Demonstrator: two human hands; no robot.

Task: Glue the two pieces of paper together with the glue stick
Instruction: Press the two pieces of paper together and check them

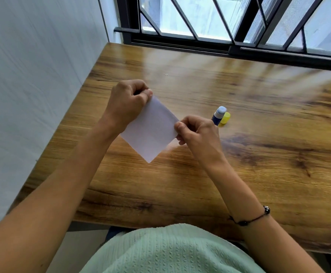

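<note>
Holding a square of white paper (151, 128) above a brown wood-grain table (259, 119), both bare hands pinch it at opposite corners so that it hangs like a diamond, one point aimed down toward the near edge. The left hand (128, 104) has its grip closed on the upper left corner, thumb and bent fingers squeezed together over the paper's edge, with the wrist covering part of the left side. The right hand (197, 133) has its grip closed on the right corner, thumb on the near face and fingers curled behind. Whether this is a single sheet or two sheets pressed flat against each other cannot be told from this view; only one white face shows, with faint lines on it.

Just beyond the right hand, an uncapped glue stick with a blue and white body (219, 114) rests on the table, its pale tip toward the camera and its lower end hidden behind the knuckles. Its yellow plastic cap (225, 119) lies touching it on the right side. Both are apart from the paper.

A thin black cord bracelet with small beads (253, 218) circles the right forearm. A pale green knitted garment (170, 251) fills the bottom of the view. Behind the table's far edge runs a black metal window grille (239, 26), and a white wall (32, 75) stands along the left side.
</note>
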